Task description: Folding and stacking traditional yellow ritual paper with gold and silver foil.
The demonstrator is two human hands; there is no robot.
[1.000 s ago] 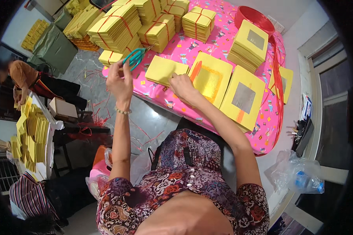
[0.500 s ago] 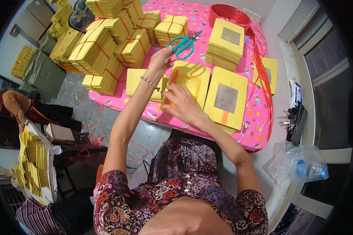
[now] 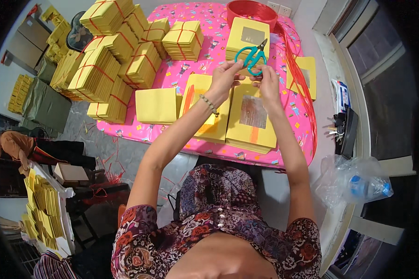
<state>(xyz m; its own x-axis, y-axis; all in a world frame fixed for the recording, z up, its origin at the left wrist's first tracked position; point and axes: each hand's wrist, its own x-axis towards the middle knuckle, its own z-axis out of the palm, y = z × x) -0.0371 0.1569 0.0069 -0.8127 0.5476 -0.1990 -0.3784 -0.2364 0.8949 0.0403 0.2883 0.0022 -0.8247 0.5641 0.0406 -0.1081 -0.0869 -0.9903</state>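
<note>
We held the teal-handled scissors [image 3: 257, 49] up over the desk [image 3: 214, 28], which had a pink, cartoon-printed cover; their dark blades pointed away from us. Our left hand [image 3: 227, 78] pinched the left handle loop between thumb and fingers, and a beaded bracelet [image 3: 208, 105] circled that wrist. Our right hand [image 3: 267, 86], fingers curled, was at the lower end of the right loop; we could not tell whether it gripped or only touched.

Below our hands lay two side-by-side yellow stacks: a middle stack [image 3: 219, 118] with a shiny gold panel, partly hidden by our left arm, and a right stack [image 3: 253, 111] with a silver-grey panel. To their left was a plain yellow pile [image 3: 156, 107]. Behind our hands rose a taller stack [image 3: 234, 35], near a round red coil [image 3: 251, 11] trailing red strands [image 3: 299, 104]. Bundles tied with red strips [image 3: 95, 76] crowded the desk's left side. Far left, another person [image 3: 14, 144] wore a brown top.
</note>
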